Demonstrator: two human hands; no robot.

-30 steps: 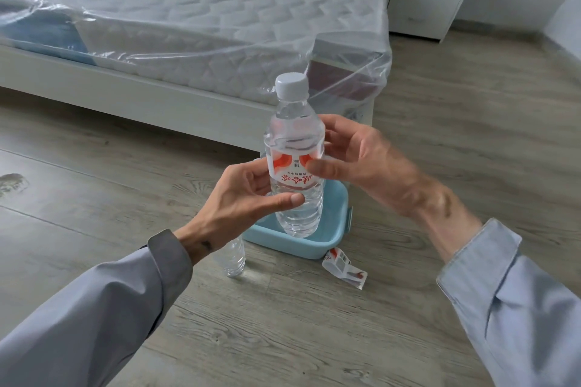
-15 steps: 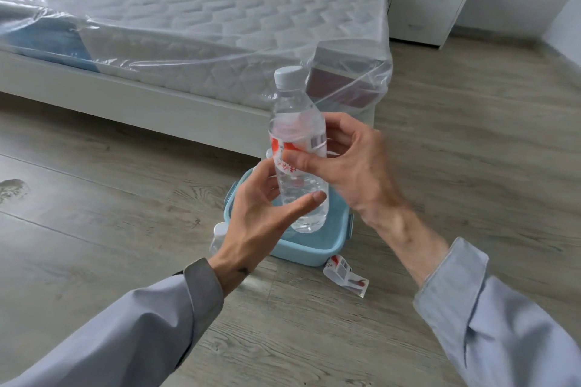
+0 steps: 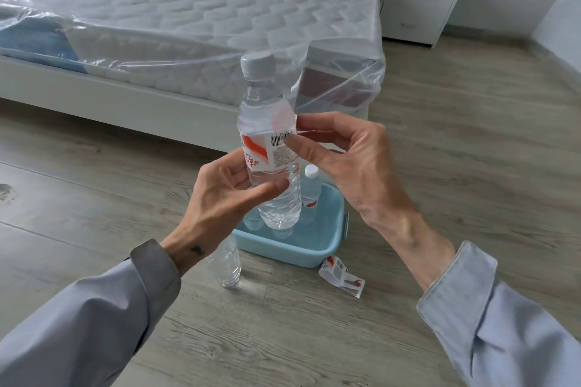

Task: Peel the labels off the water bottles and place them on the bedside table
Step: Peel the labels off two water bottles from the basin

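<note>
My left hand (image 3: pixel 226 195) grips the bottle (image 3: pixel 279 201) at centre frame. My right hand (image 3: pixel 352 163) now pinches the label (image 3: pixel 256 151) edge, lifted since a moment ago, so peeling has begun. The bedside table (image 3: pixel 418 0), upper right, comes later.

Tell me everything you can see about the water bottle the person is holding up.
The water bottle is clear plastic with a ribbed lower half. It looks full of clear water and has a pale cap on top. It is held nearly upright in the air above a light blue tub. The left hand grips its lower body. Its red-and-white label, which has a barcode, is partly peeled, and the right hand pinches the loose end.
</note>
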